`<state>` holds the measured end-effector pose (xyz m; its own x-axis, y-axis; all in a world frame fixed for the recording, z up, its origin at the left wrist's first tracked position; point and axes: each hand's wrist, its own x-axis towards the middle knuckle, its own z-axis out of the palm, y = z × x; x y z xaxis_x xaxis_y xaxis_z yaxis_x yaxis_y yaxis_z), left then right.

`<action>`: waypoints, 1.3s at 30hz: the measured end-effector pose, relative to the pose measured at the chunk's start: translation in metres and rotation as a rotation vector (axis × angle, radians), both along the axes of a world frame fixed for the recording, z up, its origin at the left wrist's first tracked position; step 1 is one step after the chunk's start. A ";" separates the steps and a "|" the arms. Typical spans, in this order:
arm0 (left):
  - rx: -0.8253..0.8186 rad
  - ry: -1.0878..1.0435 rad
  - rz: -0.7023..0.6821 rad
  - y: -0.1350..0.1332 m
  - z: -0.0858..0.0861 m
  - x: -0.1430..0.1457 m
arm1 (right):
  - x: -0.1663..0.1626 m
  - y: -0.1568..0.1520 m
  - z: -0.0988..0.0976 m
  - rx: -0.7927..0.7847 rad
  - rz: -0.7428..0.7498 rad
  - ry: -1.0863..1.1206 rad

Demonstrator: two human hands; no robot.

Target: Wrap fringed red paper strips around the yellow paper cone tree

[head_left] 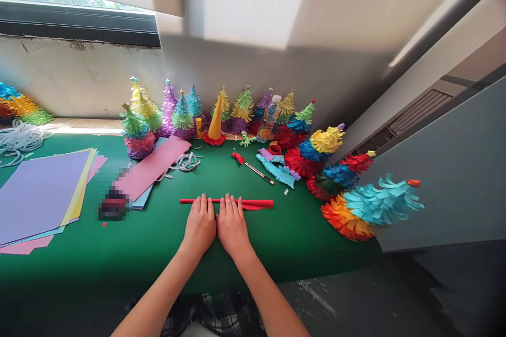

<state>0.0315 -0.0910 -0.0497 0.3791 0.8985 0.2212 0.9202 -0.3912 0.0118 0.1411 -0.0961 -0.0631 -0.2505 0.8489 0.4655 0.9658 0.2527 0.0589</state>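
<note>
A thin red paper roll [256, 203] lies across the green table [118, 253], wider at its right end. My left hand [200, 222] and my right hand [232, 224] lie flat side by side on the table, fingers stretched out, fingertips resting on the middle of the roll. Both hands are open and neither grips anything.
A stack of coloured paper sheets [37, 195] lies at the left, a pink sheet [152, 167] beyond it. Fringed paper trees [182, 110] line the back wall and the right edge [367, 205]. A red-handled cutter [253, 167], a water bottle [269, 118] and an orange cone [215, 124] stand behind the roll.
</note>
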 end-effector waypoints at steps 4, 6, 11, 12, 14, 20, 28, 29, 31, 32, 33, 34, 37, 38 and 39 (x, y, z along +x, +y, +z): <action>0.011 0.013 0.009 -0.005 0.000 0.000 | -0.001 -0.003 0.002 0.008 0.003 -0.036; -0.001 0.020 0.017 -0.007 0.002 0.001 | -0.001 -0.007 0.002 0.017 0.004 -0.034; -0.019 0.018 0.039 -0.013 0.005 0.001 | -0.002 -0.015 0.002 0.033 -0.006 -0.016; -0.017 0.009 0.045 -0.014 0.004 0.001 | -0.002 -0.016 0.003 0.032 -0.011 -0.011; -0.004 -0.018 0.058 -0.016 0.003 0.001 | -0.002 -0.017 0.004 0.015 -0.018 0.010; 0.031 -0.051 0.041 -0.018 0.002 0.002 | 0.000 -0.015 0.011 -0.077 -0.036 0.073; -0.042 0.011 -0.003 -0.019 0.008 0.004 | -0.004 -0.016 0.008 -0.096 -0.065 0.083; -0.038 0.021 -0.004 -0.020 0.009 0.004 | -0.004 -0.017 0.006 -0.094 -0.069 0.084; -0.023 0.041 0.003 -0.022 0.009 0.004 | -0.004 -0.018 0.002 -0.079 -0.060 0.087; -0.015 0.043 0.009 -0.023 0.010 0.004 | -0.003 -0.019 -0.001 -0.066 -0.047 0.088; -0.009 0.039 0.013 -0.024 0.010 0.004 | -0.002 -0.020 -0.003 -0.050 -0.032 0.090; -0.005 0.036 0.015 -0.025 0.010 0.005 | -0.001 -0.022 -0.004 -0.036 -0.018 0.090; -0.010 0.049 0.014 -0.027 0.010 0.007 | 0.002 -0.025 -0.005 -0.015 0.003 0.074; -0.014 0.058 0.017 -0.027 0.009 0.007 | 0.002 -0.025 -0.004 -0.012 0.007 0.062; -0.018 0.061 0.025 -0.027 0.009 0.007 | 0.002 -0.026 -0.003 -0.008 0.011 0.046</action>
